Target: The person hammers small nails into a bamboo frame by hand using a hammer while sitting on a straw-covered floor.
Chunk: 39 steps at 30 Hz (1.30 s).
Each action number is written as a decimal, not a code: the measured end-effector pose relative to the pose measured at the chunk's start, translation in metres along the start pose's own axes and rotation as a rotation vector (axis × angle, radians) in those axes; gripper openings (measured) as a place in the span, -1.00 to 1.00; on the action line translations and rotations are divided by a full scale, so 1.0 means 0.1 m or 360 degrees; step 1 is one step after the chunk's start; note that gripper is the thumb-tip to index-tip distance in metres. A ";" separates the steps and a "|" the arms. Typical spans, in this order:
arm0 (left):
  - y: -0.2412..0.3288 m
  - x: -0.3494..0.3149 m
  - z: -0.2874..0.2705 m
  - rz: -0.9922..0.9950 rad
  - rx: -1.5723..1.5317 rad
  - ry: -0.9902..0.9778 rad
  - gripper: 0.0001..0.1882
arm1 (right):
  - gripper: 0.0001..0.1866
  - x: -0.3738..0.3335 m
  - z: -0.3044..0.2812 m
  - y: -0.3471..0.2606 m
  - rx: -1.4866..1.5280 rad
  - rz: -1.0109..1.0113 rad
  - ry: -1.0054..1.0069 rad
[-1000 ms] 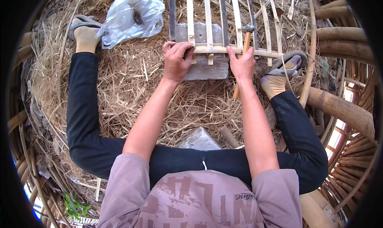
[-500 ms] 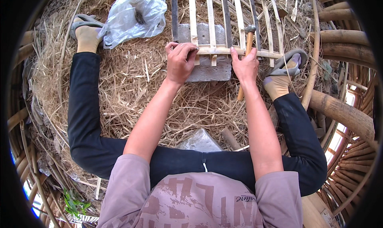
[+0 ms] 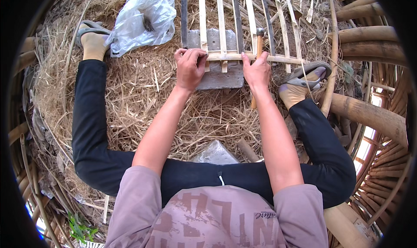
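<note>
Pale and dark flat bamboo slats (image 3: 223, 29) stretch away from me, joined at their near ends by a light bamboo crosspiece (image 3: 236, 56). Under that joint lies a grey concrete block (image 3: 219, 79). My left hand (image 3: 190, 69) is closed at the crosspiece's left end, thumb and fingers pinched together; anything small between them is hidden. In my right hand (image 3: 258, 71) is a hammer (image 3: 259, 44), its metal head pointing away and its wooden handle passing beneath the palm. The right thumb rests against the crosspiece.
A clear plastic bag (image 3: 130, 24) holding thin dark pieces lies at the far left, beside my left foot. Dry straw (image 3: 134, 113) covers the ground. Bamboo poles (image 3: 369, 115) stand on the right. Near my lap sits a shiny wrapped block (image 3: 215, 153).
The slats, block, bag and both hands appear slightly further left in the picture, as the view shifts. Both hands keep their places at the crosspiece, and the hammer stays in the right one.
</note>
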<state>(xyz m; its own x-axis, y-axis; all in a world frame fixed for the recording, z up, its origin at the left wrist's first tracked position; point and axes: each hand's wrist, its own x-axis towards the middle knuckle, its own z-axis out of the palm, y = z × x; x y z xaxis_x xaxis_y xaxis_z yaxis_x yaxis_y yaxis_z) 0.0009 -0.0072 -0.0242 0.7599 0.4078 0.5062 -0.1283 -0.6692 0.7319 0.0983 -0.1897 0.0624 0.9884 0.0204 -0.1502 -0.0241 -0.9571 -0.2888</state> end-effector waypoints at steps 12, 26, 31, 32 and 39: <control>0.00 0.04 -0.02 0.0047 0.0049 0.0012 -0.89 | -0.37 0.06 0.13 -0.03 -0.0067 -0.0005 -0.0012; 0.02 0.00 -0.05 -0.0017 0.0057 -0.0036 -0.89 | -0.41 -0.01 0.12 -0.23 -0.0033 -0.0024 -0.0069; 0.12 -0.04 -0.04 0.0022 -0.0011 -0.0017 -0.86 | -0.42 0.10 0.07 -0.32 0.0337 0.0017 0.0280; 0.13 -0.03 -0.04 0.0015 -0.0010 -0.0026 -0.86 | -0.43 0.12 0.04 -0.35 0.0403 -0.0038 0.0394; 0.11 -0.01 -0.07 0.0016 0.0015 -0.0023 -0.85 | -0.52 0.21 -0.40 -0.75 0.0652 -0.0234 0.0293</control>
<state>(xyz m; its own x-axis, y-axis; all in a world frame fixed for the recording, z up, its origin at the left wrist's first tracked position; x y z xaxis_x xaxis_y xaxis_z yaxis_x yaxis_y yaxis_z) -0.0061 -0.0107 -0.0130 0.7676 0.3924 0.5068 -0.1301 -0.6788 0.7227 0.1265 -0.1294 0.1184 0.9950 0.0604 0.0798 0.0978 -0.7544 -0.6491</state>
